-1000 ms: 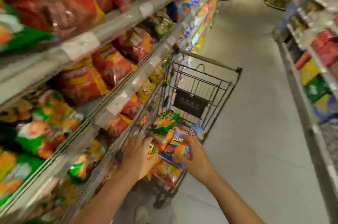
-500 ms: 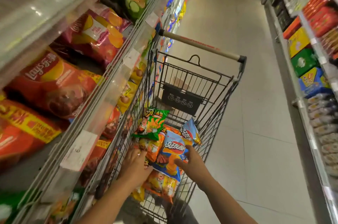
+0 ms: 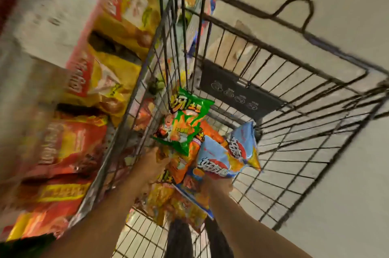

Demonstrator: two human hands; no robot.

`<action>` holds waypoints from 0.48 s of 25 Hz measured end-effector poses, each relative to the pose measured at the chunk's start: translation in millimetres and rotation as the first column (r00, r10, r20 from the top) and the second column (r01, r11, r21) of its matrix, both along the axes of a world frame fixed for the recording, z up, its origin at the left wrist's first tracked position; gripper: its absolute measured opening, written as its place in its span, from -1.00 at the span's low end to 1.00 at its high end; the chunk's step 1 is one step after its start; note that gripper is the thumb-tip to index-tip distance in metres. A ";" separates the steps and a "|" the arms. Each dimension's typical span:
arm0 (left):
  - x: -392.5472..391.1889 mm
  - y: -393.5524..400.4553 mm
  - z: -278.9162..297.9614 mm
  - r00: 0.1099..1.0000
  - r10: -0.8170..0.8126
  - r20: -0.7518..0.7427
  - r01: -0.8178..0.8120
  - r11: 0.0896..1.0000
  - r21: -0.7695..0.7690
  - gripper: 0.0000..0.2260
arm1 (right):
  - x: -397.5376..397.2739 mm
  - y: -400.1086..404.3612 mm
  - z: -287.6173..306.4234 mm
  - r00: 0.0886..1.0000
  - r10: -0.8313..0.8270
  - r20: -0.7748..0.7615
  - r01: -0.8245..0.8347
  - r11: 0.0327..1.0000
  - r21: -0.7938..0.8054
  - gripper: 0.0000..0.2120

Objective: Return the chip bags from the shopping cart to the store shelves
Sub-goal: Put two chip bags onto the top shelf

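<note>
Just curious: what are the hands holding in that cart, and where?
Both hands grip the chip bags: the left hand at the bundle's left side, the right hand at a blue bag's lower edge.

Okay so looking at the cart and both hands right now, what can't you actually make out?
- Left hand, head view: fingers buried among the bags; grip unclear.
- Right hand: fingers hidden under the light blue bag.
- Shelf bags: motion blur smears the print.
- Cart bottom: covered by the bag pile, so the count is unknown.
- Cart handle: cut off by the top edge.
</note>
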State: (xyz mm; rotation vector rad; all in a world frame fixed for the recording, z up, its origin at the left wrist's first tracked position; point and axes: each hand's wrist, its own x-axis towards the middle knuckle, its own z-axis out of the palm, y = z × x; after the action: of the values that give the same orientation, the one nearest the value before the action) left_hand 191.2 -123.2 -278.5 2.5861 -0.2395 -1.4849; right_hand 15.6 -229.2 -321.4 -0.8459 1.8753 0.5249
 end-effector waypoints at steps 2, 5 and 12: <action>-2.2 0.1 -19.1 0.997 0.047 -0.055 -0.046 0.999 0.008 -0.54 | 1.1 1.4 -17.5 0.999 -0.024 -0.022 0.024 1.000 -0.011 0.01; -1.1 1.4 -41.5 0.994 0.109 -0.028 -0.110 0.993 -0.043 -0.38 | -4.6 2.1 -31.6 1.000 0.027 -0.017 -0.027 1.000 -0.012 -0.01; 9.3 -15.6 -83.3 0.995 -0.080 -0.059 0.086 0.991 0.104 -0.34 | -10.2 9.8 -34.5 0.983 -0.179 0.036 0.182 0.980 -0.086 0.01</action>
State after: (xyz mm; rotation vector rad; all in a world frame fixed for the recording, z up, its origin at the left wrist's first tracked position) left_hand 200.5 -138.8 -361.8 2.6437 -0.2713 -1.6367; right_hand 5.4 -219.3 -355.9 -0.7278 1.9383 0.3172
